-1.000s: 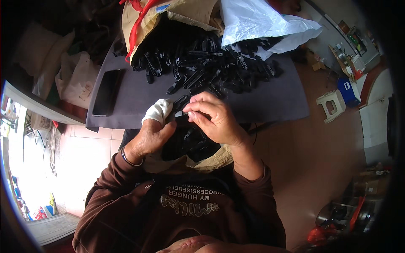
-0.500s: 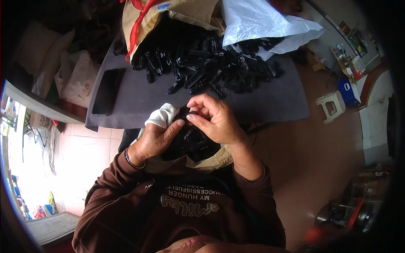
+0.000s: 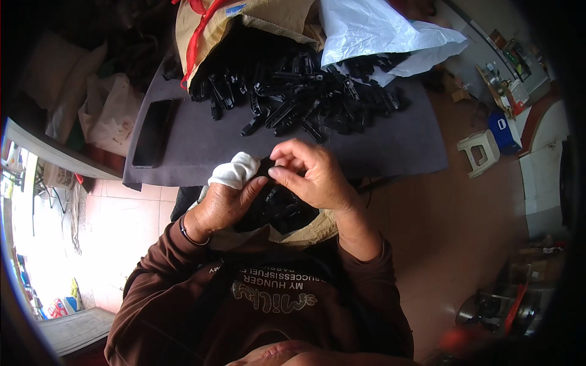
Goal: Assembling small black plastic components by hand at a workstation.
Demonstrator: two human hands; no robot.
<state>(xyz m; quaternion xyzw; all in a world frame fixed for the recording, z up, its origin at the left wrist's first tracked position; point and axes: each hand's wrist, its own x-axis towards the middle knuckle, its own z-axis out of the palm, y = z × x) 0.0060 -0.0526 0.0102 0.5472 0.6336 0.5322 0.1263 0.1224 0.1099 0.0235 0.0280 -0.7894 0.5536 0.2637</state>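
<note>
Just above my lap, my left hand (image 3: pixel 223 204), its fingers wrapped in white cloth (image 3: pixel 235 171), grips a small black plastic part (image 3: pixel 265 166). The part's far end reaches toward my right hand (image 3: pixel 314 177), whose thumb and fingers are bent together at it. Those fingertips partly cover the part, so its full shape is hidden. Below both hands, an open tan sack (image 3: pixel 322 227) in my lap holds more black parts (image 3: pixel 282 210). Beyond the hands, a heap of slim black plastic parts (image 3: pixel 293 100) lies on the dark cloth-covered table (image 3: pixel 201 140).
A black phone (image 3: pixel 154 134) lies at the table's left. A tan sack with a red tie (image 3: pixel 256 15) and a white bag (image 3: pixel 366 36) stand behind the heap, their mouths toward me. On the floor at right are a pale stool (image 3: pixel 479 152) and a blue container (image 3: pixel 504 133).
My left hand's cloth-wrapped fingers have turned slightly, and the black part shows at a different angle between the hands. My right fingertips have shifted slightly; both forearms stay in place.
</note>
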